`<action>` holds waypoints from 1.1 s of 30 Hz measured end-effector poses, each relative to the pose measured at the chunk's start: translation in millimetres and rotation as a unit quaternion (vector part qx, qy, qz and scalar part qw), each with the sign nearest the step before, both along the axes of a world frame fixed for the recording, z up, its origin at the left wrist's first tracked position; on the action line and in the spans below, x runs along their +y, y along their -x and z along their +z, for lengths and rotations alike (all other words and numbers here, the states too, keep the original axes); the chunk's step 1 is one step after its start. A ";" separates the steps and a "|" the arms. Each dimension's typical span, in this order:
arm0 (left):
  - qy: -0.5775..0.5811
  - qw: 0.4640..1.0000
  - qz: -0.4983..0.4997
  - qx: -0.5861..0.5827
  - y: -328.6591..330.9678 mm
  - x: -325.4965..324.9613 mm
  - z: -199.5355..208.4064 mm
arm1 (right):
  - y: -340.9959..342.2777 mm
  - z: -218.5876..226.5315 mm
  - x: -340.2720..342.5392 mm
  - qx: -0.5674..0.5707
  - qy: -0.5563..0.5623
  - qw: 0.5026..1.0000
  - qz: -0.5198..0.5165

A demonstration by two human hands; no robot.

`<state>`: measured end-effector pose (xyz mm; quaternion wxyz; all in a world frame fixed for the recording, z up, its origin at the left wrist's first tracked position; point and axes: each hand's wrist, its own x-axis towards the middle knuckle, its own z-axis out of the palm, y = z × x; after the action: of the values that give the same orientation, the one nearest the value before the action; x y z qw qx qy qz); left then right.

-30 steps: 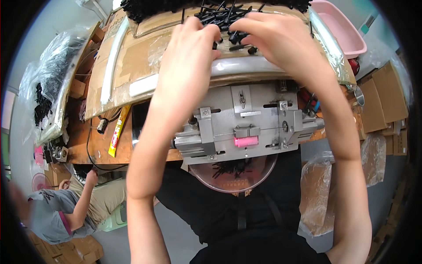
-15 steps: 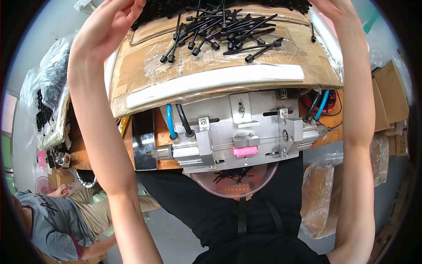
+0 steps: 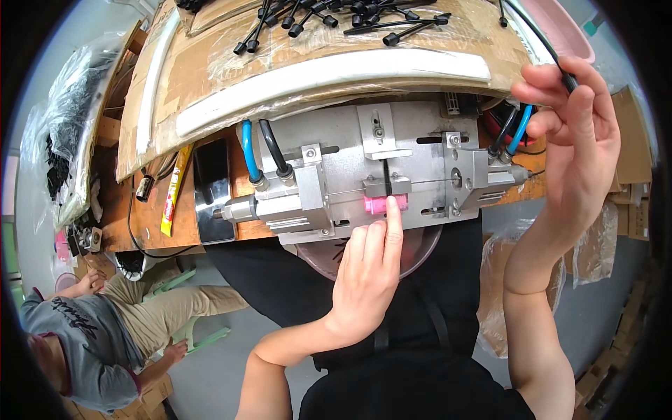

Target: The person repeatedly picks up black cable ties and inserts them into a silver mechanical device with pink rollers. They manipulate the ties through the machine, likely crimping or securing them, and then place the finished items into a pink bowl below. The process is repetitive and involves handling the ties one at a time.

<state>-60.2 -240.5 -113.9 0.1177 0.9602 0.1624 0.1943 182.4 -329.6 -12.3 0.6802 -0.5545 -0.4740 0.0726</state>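
My left hand (image 3: 367, 280) is at the metal fixture (image 3: 350, 133). Its index finger is stretched out, its tip at the lower end of a thin black plastic stick (image 3: 386, 178) and the pink block (image 3: 375, 204); the other fingers are bent and the thumb is hidden. This stick stands across the small metal holder (image 3: 399, 186) in the fixture's middle. At the right, my right hand (image 3: 581, 129) is raised and holds another long black plastic stick (image 3: 535, 31) by its thicker end, between the fingers.
More black knob-ended sticks (image 3: 301, 21) lie on the taped cardboard (image 3: 231, 77) behind the fixture. Blue and black hoses run to both cylinders. A dark phone-like slab (image 3: 213, 189) and a yellow packet (image 3: 175, 189) lie left. Below is a pinkish bowl (image 3: 423, 259); another person (image 3: 91, 343) sits left.
Both hands have come back from the far side. The left is now at the fixture, where a black stick has appeared; the right now shows a stick in its fingers. The view has shifted.
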 end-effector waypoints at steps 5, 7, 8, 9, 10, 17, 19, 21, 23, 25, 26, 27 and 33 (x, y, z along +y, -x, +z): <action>0.004 1.000 -0.022 0.000 -6.3 1.4 3.2 | 35.5 3.6 3.0 -0.103 -0.016 0.992 -0.075; 0.010 1.000 -0.015 0.010 -2.9 2.5 3.6 | 53.6 -11.5 5.0 -0.108 -0.013 0.992 -0.071; 0.018 1.000 -0.016 0.016 -1.7 2.9 3.9 | 65.9 -19.8 4.2 -0.094 -0.011 0.993 -0.072; 0.023 0.999 -0.008 0.025 1.3 3.7 2.2 | 77.1 -32.1 2.4 -0.109 0.011 0.991 -0.071; 0.028 0.999 0.002 0.035 5.2 4.6 0.7 | 87.5 -47.8 -1.4 -0.152 0.057 0.984 -0.066; 0.150 0.988 0.030 -0.029 23.8 -1.1 25.9 | 135.8 -110.6 -10.4 -0.247 0.186 0.949 -0.051; 0.159 0.986 0.022 -0.033 27.4 -1.2 25.4 | 135.6 -117.5 -3.0 -0.252 0.193 0.947 -0.042; 0.133 0.991 0.020 -0.018 29.8 0.3 24.1 | 133.5 -119.2 0.8 -0.254 0.206 0.944 -0.030; 0.123 0.992 0.020 -0.012 31.3 2.0 23.4 | 131.7 -120.4 1.8 -0.241 0.201 0.949 -0.021; 0.129 0.991 0.024 -0.015 32.6 4.0 23.6 | 131.4 -117.0 0.2 -0.238 0.208 0.949 -0.016; 0.129 0.991 0.021 -0.020 32.1 7.5 26.8 | 130.7 -113.8 0.2 -0.244 0.216 0.945 -0.010; 0.130 0.991 0.018 -0.024 31.6 11.2 32.1 | 130.3 -109.2 -1.7 -0.249 0.224 0.942 -0.005; 0.018 0.986 0.025 -0.167 -11.5 106.0 85.1 | 82.1 -26.5 16.4 -0.409 0.183 0.894 -0.007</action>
<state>-48.7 -134.5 -28.9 0.1556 0.9076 0.1683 0.3517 100.3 -313.2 -38.8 0.3134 -0.6532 -0.6847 -0.0799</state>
